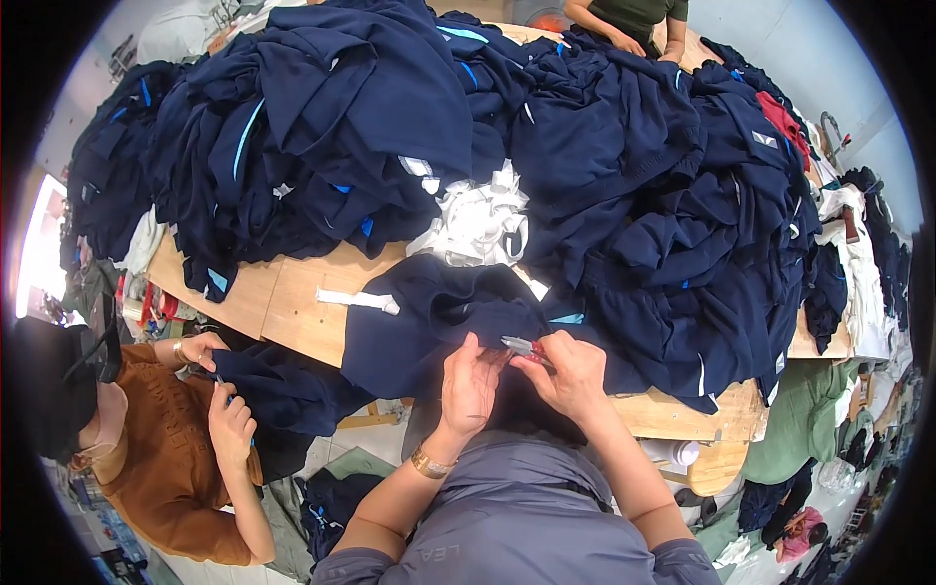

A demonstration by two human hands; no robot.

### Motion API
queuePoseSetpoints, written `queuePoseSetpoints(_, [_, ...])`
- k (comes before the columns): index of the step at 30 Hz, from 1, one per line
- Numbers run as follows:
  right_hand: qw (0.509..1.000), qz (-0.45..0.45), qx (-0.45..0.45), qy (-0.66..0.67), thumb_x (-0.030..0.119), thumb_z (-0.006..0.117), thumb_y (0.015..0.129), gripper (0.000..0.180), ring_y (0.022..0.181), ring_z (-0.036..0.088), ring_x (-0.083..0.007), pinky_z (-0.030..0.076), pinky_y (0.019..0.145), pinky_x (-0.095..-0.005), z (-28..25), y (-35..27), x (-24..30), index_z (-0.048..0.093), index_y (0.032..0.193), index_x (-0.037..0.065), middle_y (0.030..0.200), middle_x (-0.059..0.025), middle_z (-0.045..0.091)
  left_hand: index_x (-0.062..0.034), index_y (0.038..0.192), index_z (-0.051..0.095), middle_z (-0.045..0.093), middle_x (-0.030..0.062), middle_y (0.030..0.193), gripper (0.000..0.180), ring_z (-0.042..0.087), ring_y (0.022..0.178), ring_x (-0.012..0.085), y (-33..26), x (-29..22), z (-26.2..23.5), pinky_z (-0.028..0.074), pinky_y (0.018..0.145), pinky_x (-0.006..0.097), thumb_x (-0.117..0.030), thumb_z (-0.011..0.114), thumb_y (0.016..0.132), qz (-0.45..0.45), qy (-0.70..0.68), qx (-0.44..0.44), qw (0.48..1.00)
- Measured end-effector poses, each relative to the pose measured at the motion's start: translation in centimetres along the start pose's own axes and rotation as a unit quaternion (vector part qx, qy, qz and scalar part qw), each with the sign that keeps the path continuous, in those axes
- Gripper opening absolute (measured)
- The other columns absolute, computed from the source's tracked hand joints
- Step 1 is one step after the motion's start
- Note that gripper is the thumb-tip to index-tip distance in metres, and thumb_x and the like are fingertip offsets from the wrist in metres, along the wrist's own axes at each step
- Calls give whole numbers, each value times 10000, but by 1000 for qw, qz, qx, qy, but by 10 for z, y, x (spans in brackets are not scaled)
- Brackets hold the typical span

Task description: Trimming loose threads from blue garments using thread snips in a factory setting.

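A navy garment (390, 336) lies over the table edge in front of me, bunched toward its middle. My left hand (468, 388), a bracelet on its wrist, is closed at the garment's near edge with the palm turned up; cloth seems to be between its fingers, partly hidden. In my right hand (570, 373) are small thread snips (525, 348) with red handles, the fingers wrapped round them. Their metal tip points left, just above the cloth and close to my left fingertips.
Navy garments (361, 88) are heaped high across the wooden table (302, 304). White strips (478, 224) lie in a tangle among them, and one white strip (356, 299) lies at the left. A co-worker in brown (180, 468) handles navy cloth at my left; another person (643, 24) works across the table.
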State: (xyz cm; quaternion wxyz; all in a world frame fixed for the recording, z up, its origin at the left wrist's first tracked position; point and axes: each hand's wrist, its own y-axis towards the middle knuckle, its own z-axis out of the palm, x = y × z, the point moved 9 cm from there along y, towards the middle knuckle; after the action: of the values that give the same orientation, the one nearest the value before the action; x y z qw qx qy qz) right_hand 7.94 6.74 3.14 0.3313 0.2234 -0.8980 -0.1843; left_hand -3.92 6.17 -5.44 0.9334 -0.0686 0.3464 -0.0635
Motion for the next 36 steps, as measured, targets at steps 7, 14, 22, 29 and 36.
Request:
queuePoseSetpoints(7, [999,-35,-18,-19,365,732,713,368,426,456,-202,343,413,-297,-2,4,6,507,648,82,575,-42,451,79,1175,491,537,204,1196,470,532,1094,232,-2,-5,8,404,965,329,-299,274,1001,20,52,32,998])
queuePoseSetpoints(14, [998,23,-7,53,309,729,738,331,436,473,-220,352,419,-287,-1,7,-3,521,663,62,568,-46,483,66,1175,504,562,159,1162,437,540,1072,214,-4,-12,15,416,932,320,-278,300,998,44,64,31,997])
queuePoseSetpoints(22, [945,161,-50,281,166,786,707,315,497,433,-35,345,436,-204,15,3,-11,531,832,30,611,-1,521,41,1157,526,590,136,1119,445,555,1055,206,-3,-2,2,410,950,327,-304,293,999,42,52,9,998])
queuePoseSetpoints(29, [984,-47,-28,170,3,683,598,314,518,584,-222,441,473,-293,15,1,24,580,890,49,628,-57,573,19,1147,518,597,126,1107,438,548,1093,220,-4,14,-15,401,993,359,-321,288,994,-47,-87,65,993])
queuePoseSetpoints(36, [982,59,4,179,268,780,690,338,519,571,-217,429,465,-286,9,-5,-1,586,816,22,700,-79,587,63,1213,471,527,225,1207,529,500,1164,293,2,-8,12,398,990,383,-373,273,988,-40,-12,17,999])
